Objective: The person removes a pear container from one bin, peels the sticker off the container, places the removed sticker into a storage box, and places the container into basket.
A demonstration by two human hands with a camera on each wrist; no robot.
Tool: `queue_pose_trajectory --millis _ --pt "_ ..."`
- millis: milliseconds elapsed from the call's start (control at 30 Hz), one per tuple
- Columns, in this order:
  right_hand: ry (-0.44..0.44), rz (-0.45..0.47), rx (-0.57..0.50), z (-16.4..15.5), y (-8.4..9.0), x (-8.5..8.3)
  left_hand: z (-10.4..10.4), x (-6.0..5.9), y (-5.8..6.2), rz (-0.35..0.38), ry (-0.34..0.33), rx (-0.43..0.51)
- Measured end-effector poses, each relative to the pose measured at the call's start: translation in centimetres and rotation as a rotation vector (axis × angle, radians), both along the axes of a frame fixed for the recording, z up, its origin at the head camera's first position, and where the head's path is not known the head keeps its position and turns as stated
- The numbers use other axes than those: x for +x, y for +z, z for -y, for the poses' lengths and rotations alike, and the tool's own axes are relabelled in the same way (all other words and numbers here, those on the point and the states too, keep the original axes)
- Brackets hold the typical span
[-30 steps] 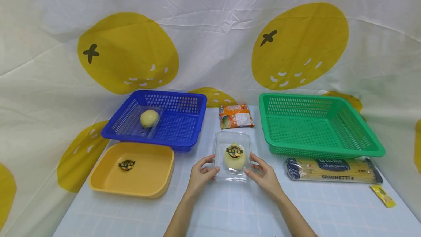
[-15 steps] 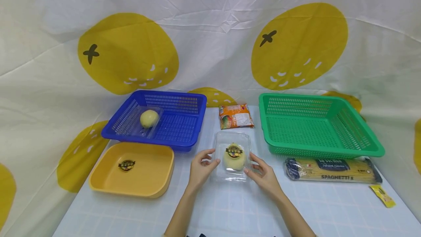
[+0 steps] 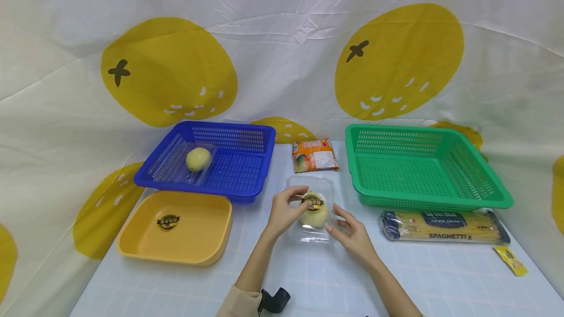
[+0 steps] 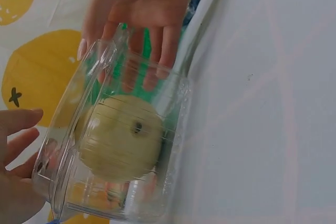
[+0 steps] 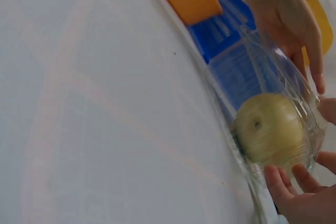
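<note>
A clear plastic clamshell box [image 3: 304, 234] with a round pale-yellow fruit [image 3: 314, 219] inside lies on the table in front of me. A black and gold sticker [image 3: 313, 203] sits on its lid. My right hand [image 3: 354, 238] holds the box's right side, thumb at the front right corner of the lid and fingers along the wall. Over the left part of the lid, my left hand [image 3: 284, 212] has its thumb tip at the sticker's left end and its index finger apart from the thumb. The fruit shows through the box wall in the left wrist view.
A blue basket [image 3: 242, 190] at back left has an opened clear box with another pale-yellow fruit [image 3: 198, 159]. Before it stands a yellow tub [image 3: 198, 238] bearing a similar sticker. An orange packet [image 3: 315, 155], green basket [image 3: 432, 202], spaghetti pack [image 3: 445, 226] and small yellow sachet [image 3: 511, 260] lie farther off.
My left hand has left the box's left side and moved up and right over the lid, thumb reaching the sticker. My right hand and the box have stayed in place.
</note>
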State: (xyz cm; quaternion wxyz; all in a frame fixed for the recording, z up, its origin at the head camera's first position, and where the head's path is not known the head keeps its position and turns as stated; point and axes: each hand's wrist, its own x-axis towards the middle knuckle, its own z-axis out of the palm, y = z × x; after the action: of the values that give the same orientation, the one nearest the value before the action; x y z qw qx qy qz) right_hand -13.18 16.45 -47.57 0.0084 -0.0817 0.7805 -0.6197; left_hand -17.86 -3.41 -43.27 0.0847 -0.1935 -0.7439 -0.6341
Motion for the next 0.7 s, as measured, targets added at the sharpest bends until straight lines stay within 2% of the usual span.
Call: queue_pose_trajectory --millis 67,100,333,533,700 --pt "0.000 0.000 0.001 -0.02 -0.07 0.00 -0.05 -0.68 -1.04 -0.015 0.011 -0.040" --pt "0.000 -0.002 0.001 -0.02 -0.07 -0.01 -0.04 -0.72 -1.13 -0.021 0.017 -0.064" --pt "-0.002 -0.008 -0.005 -0.06 -0.08 -0.05 0.02 -0.80 -1.19 0.002 0.027 -0.171" --pt "-0.011 0.003 0.002 0.03 -0.07 -0.02 -0.06 -0.71 -1.16 -0.033 0.059 -0.278" --pt "-0.011 0.004 0.010 0.10 -0.07 -0.01 -0.13 -0.66 -1.21 -0.046 0.079 -0.321"
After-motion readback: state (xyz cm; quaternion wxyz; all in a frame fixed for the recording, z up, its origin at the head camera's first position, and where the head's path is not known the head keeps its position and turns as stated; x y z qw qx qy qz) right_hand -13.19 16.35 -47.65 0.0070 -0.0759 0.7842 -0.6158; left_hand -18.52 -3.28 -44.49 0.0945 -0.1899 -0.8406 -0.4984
